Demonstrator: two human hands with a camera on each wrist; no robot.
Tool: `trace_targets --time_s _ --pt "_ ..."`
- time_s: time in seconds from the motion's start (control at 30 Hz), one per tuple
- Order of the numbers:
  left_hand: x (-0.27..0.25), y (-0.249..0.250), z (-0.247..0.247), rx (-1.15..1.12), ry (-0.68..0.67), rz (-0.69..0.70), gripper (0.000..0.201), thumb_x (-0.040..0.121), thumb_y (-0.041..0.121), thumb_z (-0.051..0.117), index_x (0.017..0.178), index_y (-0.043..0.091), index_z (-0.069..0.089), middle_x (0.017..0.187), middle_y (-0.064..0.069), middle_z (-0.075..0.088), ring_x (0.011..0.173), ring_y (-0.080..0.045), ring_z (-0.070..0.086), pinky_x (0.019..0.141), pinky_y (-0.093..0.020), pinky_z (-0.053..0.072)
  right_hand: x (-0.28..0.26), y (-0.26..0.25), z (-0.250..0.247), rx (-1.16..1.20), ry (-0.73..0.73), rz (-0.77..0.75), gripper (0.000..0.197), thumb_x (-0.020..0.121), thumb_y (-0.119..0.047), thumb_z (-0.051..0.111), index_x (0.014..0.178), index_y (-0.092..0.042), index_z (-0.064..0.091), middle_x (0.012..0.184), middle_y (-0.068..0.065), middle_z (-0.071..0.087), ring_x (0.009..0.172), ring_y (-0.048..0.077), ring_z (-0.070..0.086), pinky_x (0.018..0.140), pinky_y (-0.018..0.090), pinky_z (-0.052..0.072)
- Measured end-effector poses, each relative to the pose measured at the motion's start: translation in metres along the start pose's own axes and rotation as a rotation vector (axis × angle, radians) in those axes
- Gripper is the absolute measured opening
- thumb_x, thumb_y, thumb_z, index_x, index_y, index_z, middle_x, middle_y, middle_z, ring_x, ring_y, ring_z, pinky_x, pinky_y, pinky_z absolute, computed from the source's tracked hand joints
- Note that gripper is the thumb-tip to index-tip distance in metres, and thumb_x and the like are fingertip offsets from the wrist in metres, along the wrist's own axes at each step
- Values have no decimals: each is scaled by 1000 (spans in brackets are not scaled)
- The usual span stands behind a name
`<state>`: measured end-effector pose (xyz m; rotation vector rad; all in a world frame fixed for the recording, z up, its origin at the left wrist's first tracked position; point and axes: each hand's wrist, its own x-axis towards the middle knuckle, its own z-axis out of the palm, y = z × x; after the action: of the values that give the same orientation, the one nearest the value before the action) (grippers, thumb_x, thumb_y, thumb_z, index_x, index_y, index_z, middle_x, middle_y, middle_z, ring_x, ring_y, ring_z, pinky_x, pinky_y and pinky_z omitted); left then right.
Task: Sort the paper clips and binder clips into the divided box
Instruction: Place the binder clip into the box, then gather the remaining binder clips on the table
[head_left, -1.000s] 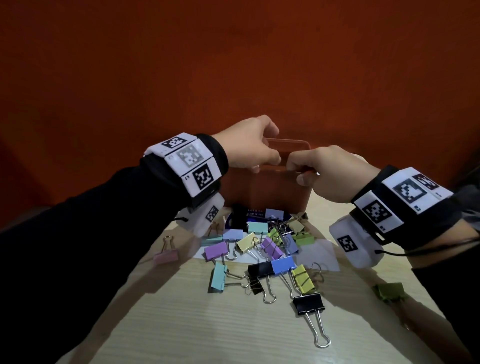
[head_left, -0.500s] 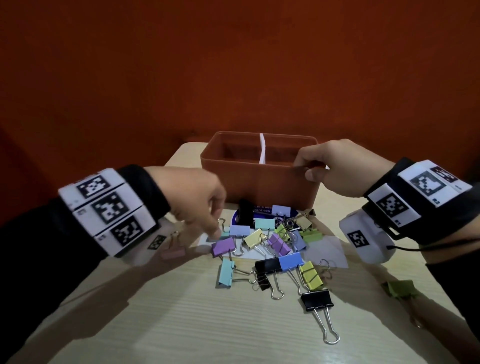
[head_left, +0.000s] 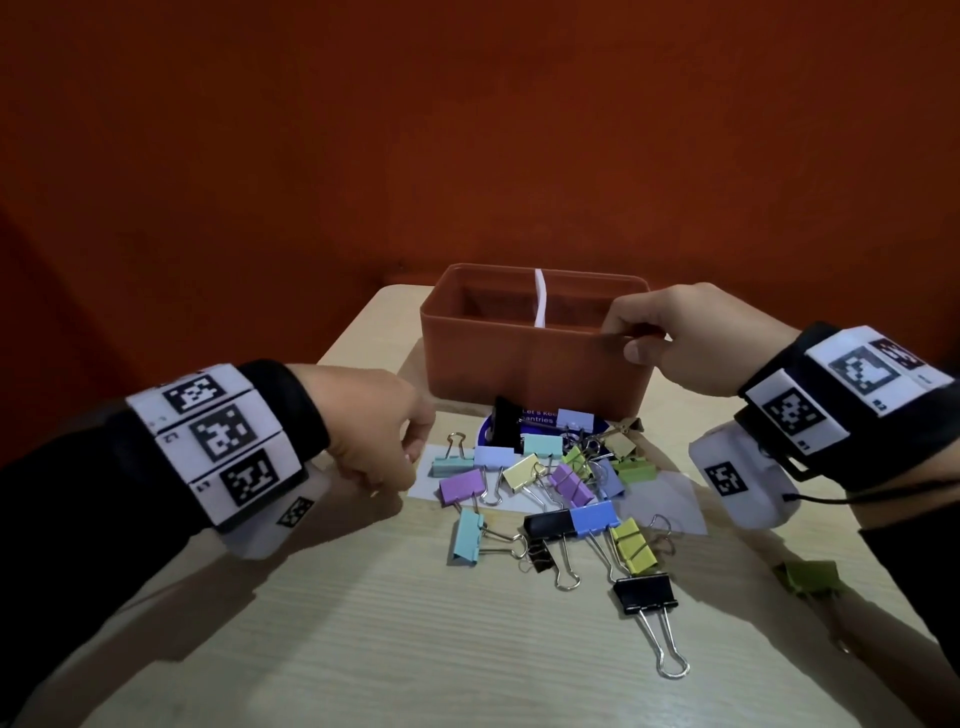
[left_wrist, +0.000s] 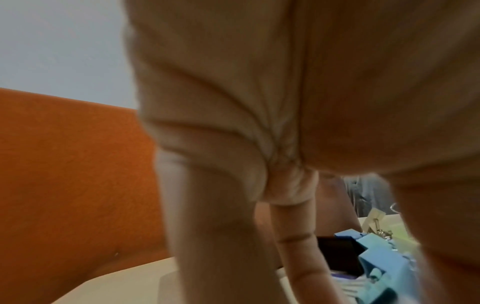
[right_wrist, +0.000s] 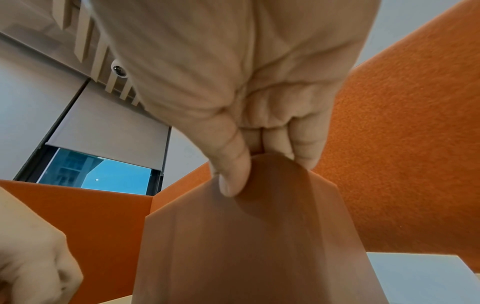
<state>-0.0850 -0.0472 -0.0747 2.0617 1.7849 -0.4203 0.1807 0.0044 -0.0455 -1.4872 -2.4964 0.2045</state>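
Observation:
The brown divided box (head_left: 519, 364) stands at the table's far side, with a white divider (head_left: 540, 299) across its middle. My right hand (head_left: 631, 340) grips its near rim at the right end, thumb (right_wrist: 233, 174) on the outer wall (right_wrist: 259, 236). A pile of coloured binder clips (head_left: 561, 483) lies in front of the box. My left hand (head_left: 408, 470) hovers at the pile's left edge beside a teal clip (head_left: 451, 464). Its fingers (left_wrist: 298, 246) point down, apart from the thumb, with nothing seen between them. The fingertips are hidden.
White paper sheets (head_left: 662, 499) and a purple printed card (head_left: 540, 415) lie under the pile. A black clip (head_left: 644, 592) sits nearest me and a green clip (head_left: 808, 574) lies apart at the right. An orange wall stands behind the small wooden table (head_left: 363, 649).
My left hand has let go of the box rim and dropped to the left edge of the pile. My right hand keeps its grip on the rim.

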Motion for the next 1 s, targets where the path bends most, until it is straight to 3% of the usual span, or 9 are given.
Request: trace_targets --time_s 0.1,0.17,0.3,0.43,0.57,0.73,0.87,1.0 --pt "1 0 -8 -21 186 80 14 78 32 62 76 23 51 82 -1 64 68 -17 55 56 -29 42 0 0 0 -2 -4 0 16 93 -12 55 98 -25 62 88 -2 60 69 4 46 57 19 35" --pt "3 2 -11 -66 285 111 17 80 33 59 75 22 48 80 -1 60 65 -16 49 58 -31 40 -1 0 0 -4 -6 -3 16 93 -12 55 99 -25 62 90 0 61 73 12 49 58 24 36" --pt "10 8 -9 -173 377 136 15 92 30 48 81 20 50 78 4 56 65 -10 49 57 -27 36 -1 -1 -1 -1 -10 -2 16 92 -11 55 97 -25 61 86 -2 59 73 13 48 58 23 36" --pt "14 12 -6 -28 292 179 17 86 41 66 86 26 57 74 9 56 64 -4 52 54 -23 36 -1 -1 -1 4 -15 -8 15 92 -11 55 96 -24 61 87 0 61 78 17 51 61 28 36" --pt "18 22 -4 -7 244 192 23 84 46 68 88 24 63 70 11 56 65 -3 51 53 -21 36 -1 -1 -1 10 -15 -2 16 92 -11 55 97 -25 61 87 -2 60 79 16 50 60 27 34" --pt "27 33 0 27 161 155 36 76 52 73 88 20 60 81 3 61 78 -18 62 62 -31 51 -1 -1 -1 6 -10 -4 17 92 -11 55 98 -25 61 84 -5 58 71 8 47 56 16 33" --pt "27 41 0 98 145 127 25 80 38 69 96 23 56 84 5 58 81 -17 59 64 -29 49 -1 -2 0 2 -9 3 17 92 -12 55 101 -24 62 91 0 61 76 15 49 60 27 34" --pt "23 34 -3 1 114 144 9 84 22 60 93 19 62 87 1 65 72 -15 60 60 -27 50 -1 -2 0 4 -17 4 18 93 -12 54 102 -25 62 94 1 62 80 16 49 62 27 32"
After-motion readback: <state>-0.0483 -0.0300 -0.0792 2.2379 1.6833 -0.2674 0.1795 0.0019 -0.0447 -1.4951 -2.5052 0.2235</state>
